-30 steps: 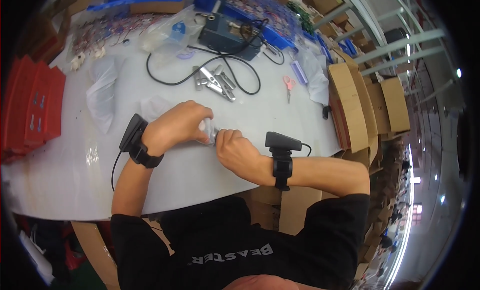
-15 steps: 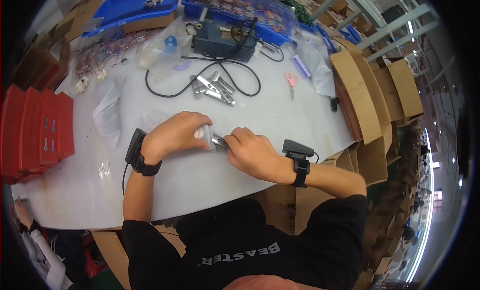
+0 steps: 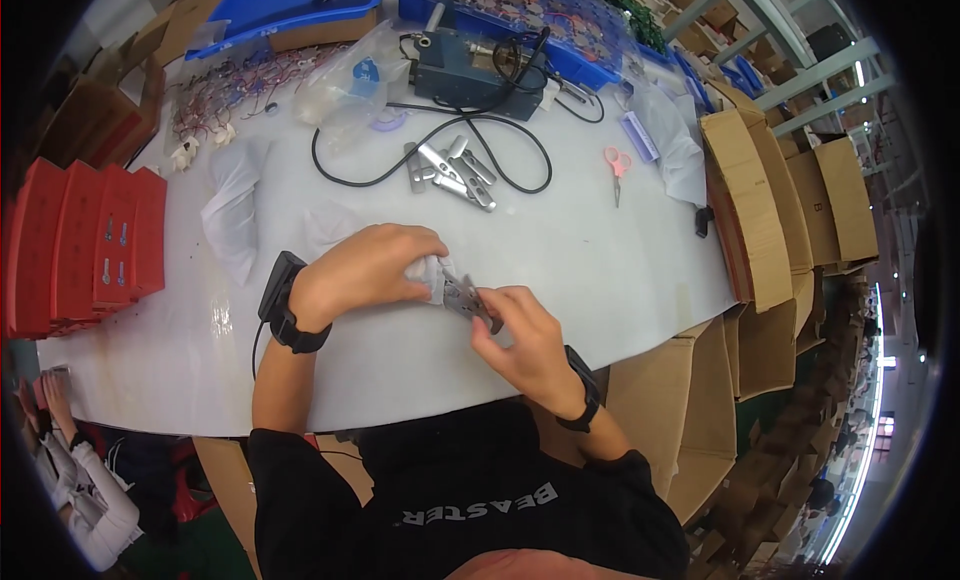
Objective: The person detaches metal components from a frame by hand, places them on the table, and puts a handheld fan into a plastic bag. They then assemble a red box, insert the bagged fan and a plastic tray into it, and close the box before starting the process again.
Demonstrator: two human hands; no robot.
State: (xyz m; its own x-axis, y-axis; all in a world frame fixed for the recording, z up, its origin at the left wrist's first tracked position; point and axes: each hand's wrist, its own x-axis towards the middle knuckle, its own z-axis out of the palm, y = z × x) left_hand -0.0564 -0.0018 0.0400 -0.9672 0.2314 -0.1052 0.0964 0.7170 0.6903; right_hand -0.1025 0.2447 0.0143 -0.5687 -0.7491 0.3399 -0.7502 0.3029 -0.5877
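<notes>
My left hand is closed around a small white plastic bag near the middle of the table. From the bag's right side sticks a slim grey metal piece with holes in it; its far end is hidden in the bag. My right hand pinches the free end of that piece between thumb and fingers. A small heap of similar silver metal pieces lies beyond my hands. Black devices are strapped to both wrists.
Red boxes stand at the left edge. A dark bench machine with a looping black cable sits at the back, before blue trays. Pink scissors and cardboard boxes are to the right. Another person's hand shows lower left.
My right hand has turned and moved slightly right and down, and more of the metal piece shows outside the bag. The whole view has shifted a little.
</notes>
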